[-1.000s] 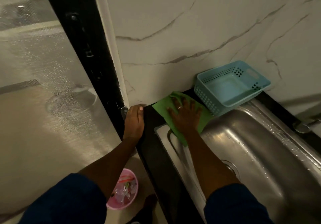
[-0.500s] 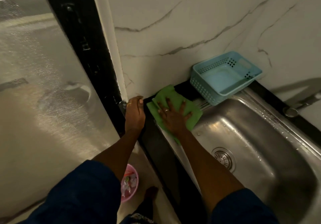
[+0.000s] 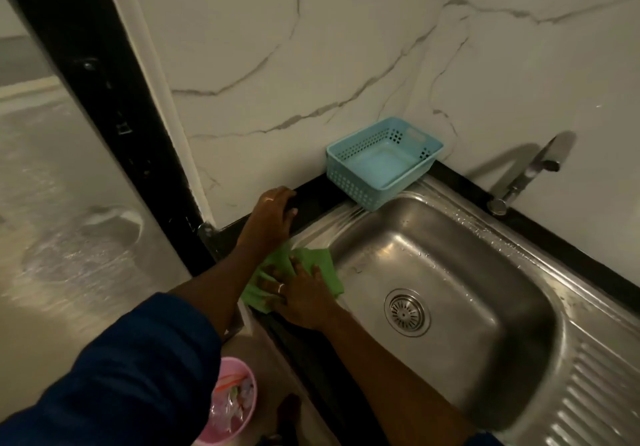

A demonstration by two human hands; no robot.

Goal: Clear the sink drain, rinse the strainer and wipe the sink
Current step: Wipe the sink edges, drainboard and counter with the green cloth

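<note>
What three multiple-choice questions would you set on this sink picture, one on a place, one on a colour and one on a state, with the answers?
1. Where does the blue basket stand?
A inside the bowl
B at the far corner of the sink, against the wall
C on the floor

2. What colour is the cloth under the right hand?
A yellow
B white
C green

3. What state is the strainer in?
A seated in the drain
B lifted out and lying in the basket
C hanging on the tap

Answers:
1 B: the basket sits on the sink's rim, right by the marble wall.
2 C: the cloth pressed under the flat right hand is plainly green.
3 A: the slotted strainer fills the drain hole in the bowl.
</note>
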